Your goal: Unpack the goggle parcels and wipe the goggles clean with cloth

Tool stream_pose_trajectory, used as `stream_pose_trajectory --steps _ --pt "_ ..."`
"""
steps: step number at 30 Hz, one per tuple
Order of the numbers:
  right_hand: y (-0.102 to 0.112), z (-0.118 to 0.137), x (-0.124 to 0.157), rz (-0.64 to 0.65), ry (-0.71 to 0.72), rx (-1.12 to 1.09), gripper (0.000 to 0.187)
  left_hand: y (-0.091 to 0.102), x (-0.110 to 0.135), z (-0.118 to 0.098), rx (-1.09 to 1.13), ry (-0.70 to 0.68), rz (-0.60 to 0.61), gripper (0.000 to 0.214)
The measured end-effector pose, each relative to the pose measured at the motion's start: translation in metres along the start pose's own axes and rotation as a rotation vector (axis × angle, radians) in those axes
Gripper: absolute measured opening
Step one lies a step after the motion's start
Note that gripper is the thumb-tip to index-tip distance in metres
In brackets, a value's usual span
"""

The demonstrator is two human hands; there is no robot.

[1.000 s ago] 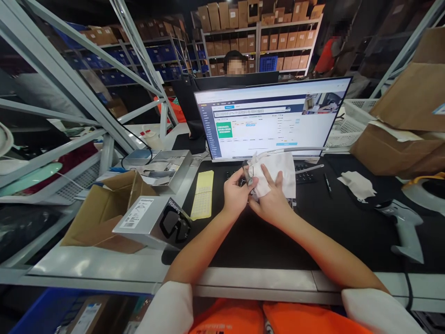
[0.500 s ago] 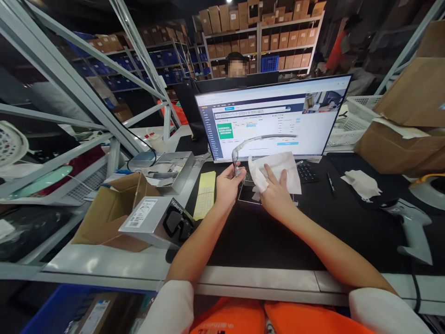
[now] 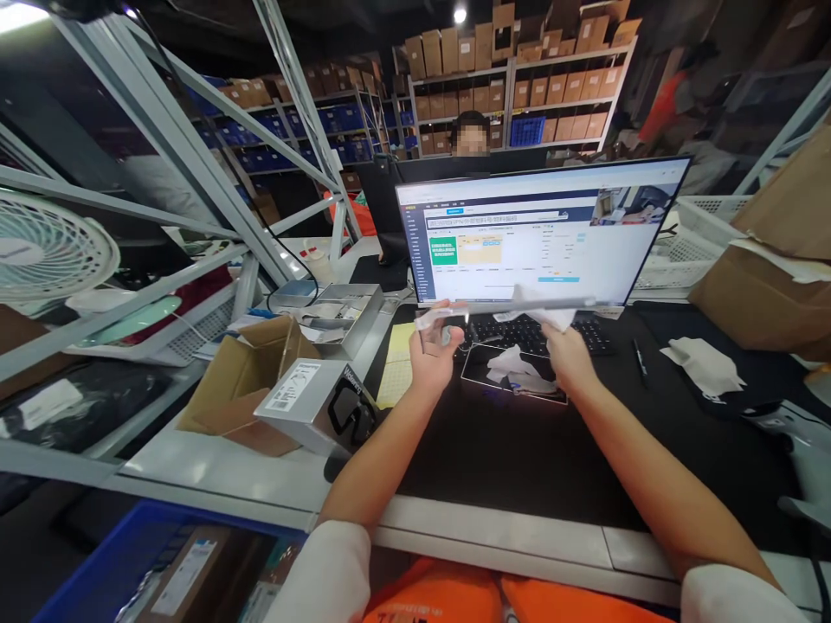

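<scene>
Raised before the monitor is a pair of pale, clear-framed glasses (image 3: 447, 315), one long temple stretching right, partly blurred. My left hand (image 3: 434, 356) is closed on the front of the frame at the left. My right hand (image 3: 571, 355) grips a white wipe (image 3: 555, 318) close to the far end of the temple. Whether the wipe touches the temple I cannot tell. Below the hands lies a flat, dark rectangle with a pale edge (image 3: 477, 381), and crumpled white material (image 3: 512, 368) is on it.
Behind the hands stand a keyboard (image 3: 499, 333) and monitor (image 3: 545, 238). To the left are a grey box with a goggles picture (image 3: 318, 407), an open carton (image 3: 237, 381) and yellow sheets (image 3: 397, 368). A pen (image 3: 640, 362), crumpled tissue (image 3: 705, 363) and grey scanner (image 3: 785, 441) lie right.
The temple has swung lower and flatter. My right hand has moved right with the wipe, now bunched up, uncovering the dark rectangle. The whole view has shifted slightly left.
</scene>
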State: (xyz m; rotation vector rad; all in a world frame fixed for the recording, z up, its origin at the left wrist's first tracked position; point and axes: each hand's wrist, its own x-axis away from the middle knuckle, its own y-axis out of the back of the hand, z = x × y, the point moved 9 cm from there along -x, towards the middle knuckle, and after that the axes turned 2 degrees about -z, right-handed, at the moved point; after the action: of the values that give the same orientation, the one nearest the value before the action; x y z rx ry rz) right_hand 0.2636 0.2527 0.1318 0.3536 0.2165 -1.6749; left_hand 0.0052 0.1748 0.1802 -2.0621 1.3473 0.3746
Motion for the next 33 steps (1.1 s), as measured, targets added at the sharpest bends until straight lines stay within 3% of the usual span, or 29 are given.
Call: stream_pose_trajectory --steps 3,6,8,13,18,23,28,33 --pt "0.006 0.01 -0.004 0.048 -0.067 -0.263 0.044 -0.022 0.011 0.005 0.111 0.084 0.166 0.063" --pt "0.013 0.026 0.006 0.062 -0.132 -0.518 0.047 -0.034 0.019 0.009 0.182 0.144 0.241 0.059" --pt "0.016 0.04 0.015 0.083 -0.115 -0.529 0.049 -0.039 0.022 0.011 0.228 0.177 0.274 0.057" --pt "0.001 0.056 0.039 0.312 -0.094 -0.49 0.056 -0.054 0.036 0.022 0.323 0.358 0.365 0.056" --pt "-0.014 0.046 0.053 0.515 -0.097 -0.331 0.06 -0.066 0.052 0.034 0.316 0.5 0.373 0.064" --pt "-0.03 0.055 0.058 0.671 0.071 -0.133 0.068 -0.071 0.058 0.037 0.343 0.568 0.355 0.065" --pt "-0.042 0.056 0.057 0.736 0.079 -0.151 0.075 -0.065 0.056 0.043 0.337 0.617 0.298 0.063" --pt "-0.032 0.059 0.051 0.706 0.13 -0.098 0.072 -0.057 0.052 0.045 0.362 0.636 0.208 0.057"
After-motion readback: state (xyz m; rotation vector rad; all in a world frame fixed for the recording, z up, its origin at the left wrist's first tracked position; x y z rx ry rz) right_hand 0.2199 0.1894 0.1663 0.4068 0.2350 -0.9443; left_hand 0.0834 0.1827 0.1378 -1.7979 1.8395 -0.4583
